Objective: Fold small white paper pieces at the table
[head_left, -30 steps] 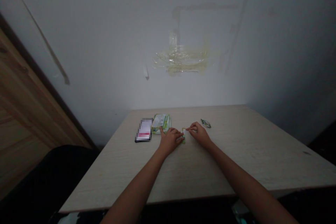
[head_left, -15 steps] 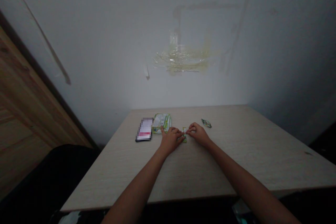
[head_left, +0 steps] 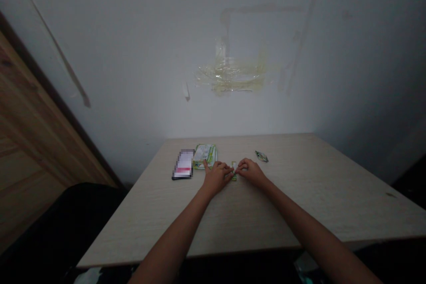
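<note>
Between my hands, on the table, lies a narrow folded green-and-white wrapper. My left hand grips its left edge with the thumb and fingertips, while one outer finger sticks out toward the stack of wrappers. From the other side my right hand pinches the wrapper's right edge, its other fingers curled. Fingers cover much of the wrapper. Just beyond my left hand is the stack of flat green-and-white wrappers. A small folded green wrapper rests past my right hand.
A phone with a blurred screen lies left of the stack on the pale wooden table. The table's far edge meets a wall with peeling tape. A dark chair-like shape stands at the left.
My right hand has shifted slightly downward at the wrapper, its fingertips still against the edge. My left hand stays almost in place. The phone, stack and small folded wrapper have not moved.
</note>
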Demonstrator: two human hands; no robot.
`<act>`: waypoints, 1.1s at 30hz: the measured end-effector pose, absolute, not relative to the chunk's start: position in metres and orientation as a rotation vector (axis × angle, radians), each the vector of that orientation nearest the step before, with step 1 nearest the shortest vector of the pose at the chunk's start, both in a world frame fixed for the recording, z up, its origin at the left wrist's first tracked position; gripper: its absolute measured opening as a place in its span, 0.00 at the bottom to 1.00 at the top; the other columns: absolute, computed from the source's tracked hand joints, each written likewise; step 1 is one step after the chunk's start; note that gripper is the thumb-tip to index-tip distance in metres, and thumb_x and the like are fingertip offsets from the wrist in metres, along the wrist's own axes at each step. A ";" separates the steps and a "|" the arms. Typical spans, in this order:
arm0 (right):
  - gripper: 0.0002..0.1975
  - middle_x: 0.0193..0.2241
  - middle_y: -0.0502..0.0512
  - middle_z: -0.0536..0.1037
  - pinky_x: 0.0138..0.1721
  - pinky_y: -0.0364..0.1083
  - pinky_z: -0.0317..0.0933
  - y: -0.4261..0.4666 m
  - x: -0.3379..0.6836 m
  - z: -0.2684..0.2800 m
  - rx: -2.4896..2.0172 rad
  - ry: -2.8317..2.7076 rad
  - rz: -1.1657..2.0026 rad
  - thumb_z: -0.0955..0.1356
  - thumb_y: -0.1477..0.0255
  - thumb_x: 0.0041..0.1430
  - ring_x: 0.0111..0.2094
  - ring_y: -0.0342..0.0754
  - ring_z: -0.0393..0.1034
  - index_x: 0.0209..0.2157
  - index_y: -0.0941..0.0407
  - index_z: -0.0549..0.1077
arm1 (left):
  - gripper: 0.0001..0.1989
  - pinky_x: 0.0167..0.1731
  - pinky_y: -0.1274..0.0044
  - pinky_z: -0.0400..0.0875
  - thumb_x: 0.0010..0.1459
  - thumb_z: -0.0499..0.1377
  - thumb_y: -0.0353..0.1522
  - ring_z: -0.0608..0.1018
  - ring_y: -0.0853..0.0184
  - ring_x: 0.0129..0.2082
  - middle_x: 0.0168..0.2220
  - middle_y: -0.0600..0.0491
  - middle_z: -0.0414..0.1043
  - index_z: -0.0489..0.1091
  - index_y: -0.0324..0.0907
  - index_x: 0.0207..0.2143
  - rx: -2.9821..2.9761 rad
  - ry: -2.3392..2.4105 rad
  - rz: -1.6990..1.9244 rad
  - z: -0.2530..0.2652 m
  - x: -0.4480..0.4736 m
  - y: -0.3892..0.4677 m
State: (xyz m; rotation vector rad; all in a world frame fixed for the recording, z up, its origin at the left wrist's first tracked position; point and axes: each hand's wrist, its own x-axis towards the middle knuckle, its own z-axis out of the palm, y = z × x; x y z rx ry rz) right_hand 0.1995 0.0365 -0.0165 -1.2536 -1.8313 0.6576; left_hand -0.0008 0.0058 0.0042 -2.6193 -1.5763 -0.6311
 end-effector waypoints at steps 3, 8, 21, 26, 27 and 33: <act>0.10 0.30 0.52 0.80 0.43 0.48 0.65 0.035 0.201 -0.016 -1.250 -1.845 0.693 0.72 0.69 0.48 0.35 0.49 0.76 0.32 0.55 0.70 | 0.15 0.57 0.38 0.28 0.63 0.53 0.45 0.66 0.57 0.55 0.48 0.54 0.75 0.72 0.60 0.50 -2.617 -1.588 -0.604 0.004 -0.001 0.006; 0.09 0.31 0.52 0.79 0.40 0.46 0.66 0.032 0.201 -0.014 -1.216 -1.836 0.771 0.71 0.70 0.48 0.34 0.48 0.77 0.32 0.55 0.69 | 0.15 0.56 0.38 0.28 0.63 0.52 0.46 0.67 0.57 0.54 0.48 0.54 0.75 0.72 0.60 0.50 -2.625 -1.585 -0.614 0.005 -0.001 0.005; 0.11 0.30 0.52 0.80 0.41 0.47 0.67 0.021 0.202 -0.009 -1.134 -1.878 0.926 0.72 0.71 0.46 0.35 0.49 0.77 0.32 0.54 0.69 | 0.14 0.56 0.37 0.28 0.64 0.53 0.43 0.68 0.57 0.54 0.48 0.56 0.74 0.71 0.62 0.50 -2.630 -1.585 -0.587 0.006 -0.003 0.005; 0.12 0.28 0.52 0.80 0.40 0.48 0.67 0.019 0.203 -0.007 -1.121 -1.908 0.962 0.73 0.68 0.45 0.34 0.50 0.78 0.30 0.54 0.69 | 0.14 0.56 0.37 0.26 0.64 0.53 0.42 0.68 0.57 0.54 0.48 0.55 0.75 0.72 0.61 0.50 -2.629 -1.583 -0.616 0.005 -0.002 0.005; 0.12 0.28 0.52 0.80 0.40 0.48 0.67 0.019 0.203 -0.007 -1.113 -1.910 0.969 0.73 0.67 0.45 0.34 0.51 0.78 0.29 0.54 0.69 | 0.14 0.56 0.37 0.26 0.63 0.54 0.42 0.68 0.57 0.54 0.48 0.55 0.75 0.72 0.61 0.49 -2.625 -1.587 -0.618 0.005 -0.002 0.005; 0.15 0.28 0.51 0.80 0.38 0.48 0.68 0.022 0.204 -0.012 -1.091 -1.807 1.082 0.75 0.66 0.42 0.33 0.51 0.78 0.30 0.54 0.68 | 0.13 0.57 0.38 0.27 0.63 0.54 0.42 0.68 0.58 0.53 0.47 0.56 0.75 0.72 0.60 0.49 -2.618 -1.567 -0.633 0.004 -0.002 0.006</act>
